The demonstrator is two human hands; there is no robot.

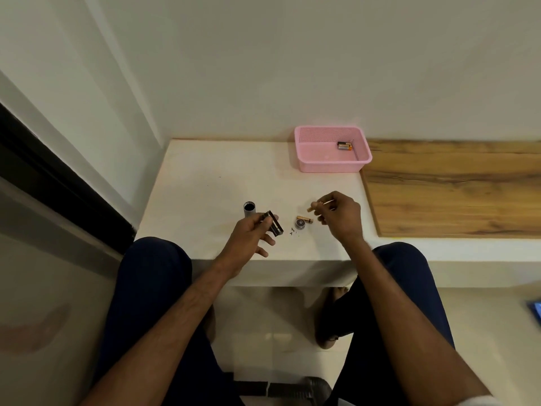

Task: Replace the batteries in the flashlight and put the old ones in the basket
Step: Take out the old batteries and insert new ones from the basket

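Old batteries [345, 146] lie in the basket [328, 164]; your left hand [248, 234] grips the holder [273, 227], your right hand [341, 216] pinches seemingly a fresh cell [313, 206]; loading remains.

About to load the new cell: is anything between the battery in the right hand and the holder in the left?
Nothing visible. The right hand pinches a battery above the table; the left hand grips the holder. Only a spare battery and end cap lie below the gap.

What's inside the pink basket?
The pink basket holds used batteries lying near its back right corner; they look like two, but they overlap, so the count is unsure. The rest of its floor shows bare.
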